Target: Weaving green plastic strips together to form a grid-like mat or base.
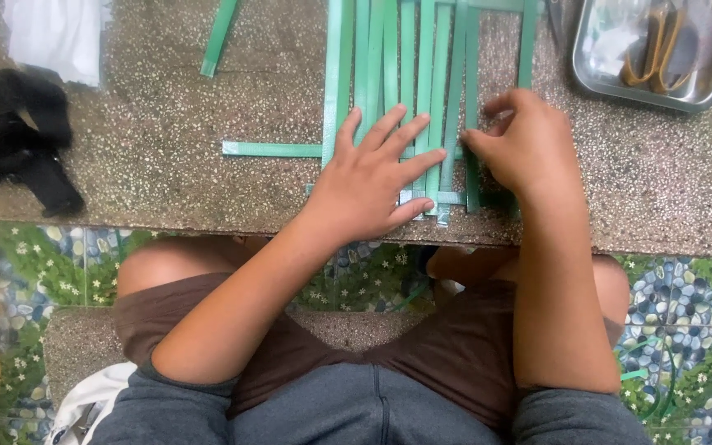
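Several long green strips [389, 58] lie side by side on a speckled stone bench top [166, 140], running away from me. A crosswise green strip [274, 149] passes through them near the front edge. My left hand [372, 177] lies flat with fingers spread, pressing down on the strips. My right hand [525, 136] sits just to its right, its fingertips pinching one strip [471, 74] where it meets the crosswise one.
A metal tray [587, 70] holding scissors [657, 53] stands at the back right. A loose green strip [218, 37] lies at the back. Black cloth [18, 132] and a white sheet [55, 33] sit at the left. Patterned floor tiles [686, 305] show below the bench.
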